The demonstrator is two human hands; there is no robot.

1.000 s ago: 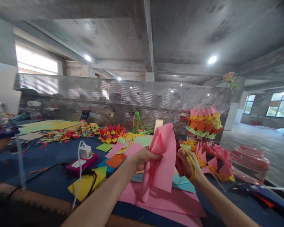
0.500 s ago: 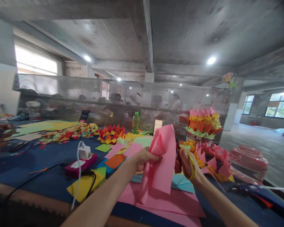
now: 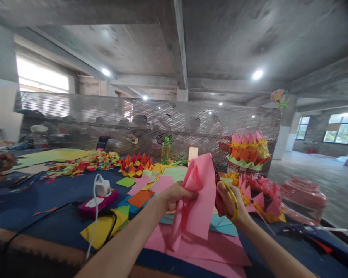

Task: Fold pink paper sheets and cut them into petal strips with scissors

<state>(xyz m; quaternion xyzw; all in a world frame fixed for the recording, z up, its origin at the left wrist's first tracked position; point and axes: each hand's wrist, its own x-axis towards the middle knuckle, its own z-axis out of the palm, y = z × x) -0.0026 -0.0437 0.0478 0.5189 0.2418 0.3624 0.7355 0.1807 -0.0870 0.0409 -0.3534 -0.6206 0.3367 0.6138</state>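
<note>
My left hand (image 3: 176, 196) pinches a folded sheet of pink paper (image 3: 201, 204) and holds it up above the table. My right hand (image 3: 230, 199) is closed round the yellow handle of a pair of scissors (image 3: 234, 204). The dark blades point up along the right edge of the pink paper, near its top corner. Below the raised sheet lie more pink sheets (image 3: 208, 251) and light blue paper (image 3: 224, 226). Folded pink and yellow paper petals (image 3: 261, 199) lie just right of my right hand.
A purple power strip (image 3: 98, 202) with a white plug and cables sits left of my forearm. Ahead are a green bottle (image 3: 166, 150), paper scraps (image 3: 87, 164) and a tiered paper flower (image 3: 248, 152). A clear jar (image 3: 303, 200) stands right. Another person's hand (image 3: 0, 166) shows far left.
The scissors and my right hand have shifted slightly; the blades now show more plainly at the paper's right edge. My left hand keeps its hold on the pink paper.
</note>
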